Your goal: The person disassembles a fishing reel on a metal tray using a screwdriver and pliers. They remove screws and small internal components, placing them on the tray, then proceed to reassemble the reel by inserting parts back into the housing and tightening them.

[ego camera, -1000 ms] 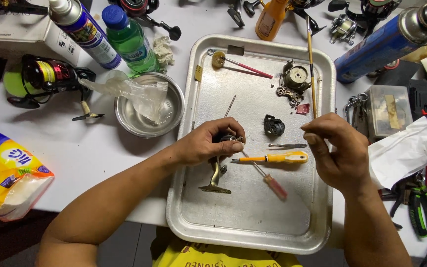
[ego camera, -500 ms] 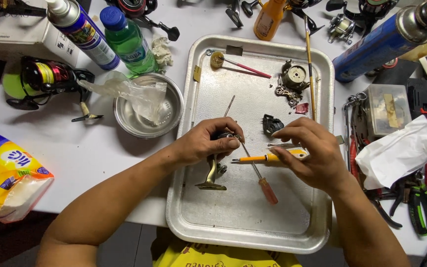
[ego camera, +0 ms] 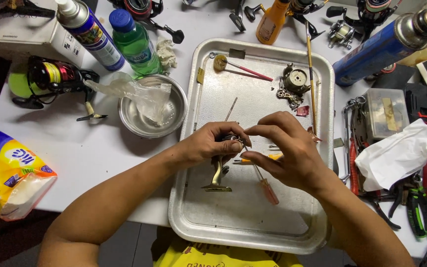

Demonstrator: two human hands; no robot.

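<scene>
Over a metal tray (ego camera: 292, 232), my left hand (ego camera: 208, 143) grips a fishing reel body (ego camera: 218, 173) whose gold-coloured foot points toward me. My right hand (ego camera: 285, 148) meets it from the right, its fingertips pinching at a small part on top of the reel body. What those fingertips hold is too small to tell. A red-handled screwdriver (ego camera: 268, 188) and a yellow-handled one (ego camera: 273, 157) lie on the tray under my right hand. A dismantled gear housing (ego camera: 295, 81) sits at the tray's far right.
A steel bowl with a plastic bag (ego camera: 151, 106) stands left of the tray. A spray can (ego camera: 87, 32), green bottle (ego camera: 134, 42), orange bottle (ego camera: 273, 20) and blue canister (ego camera: 381, 49) line the back. A black reel (ego camera: 50, 79) lies left; white tissue (ego camera: 396, 153) and pliers lie right.
My right hand has moved left from the tray's right side, over the yellow screwdriver, until its fingertips meet my left hand at the reel body. My left hand has stayed put.
</scene>
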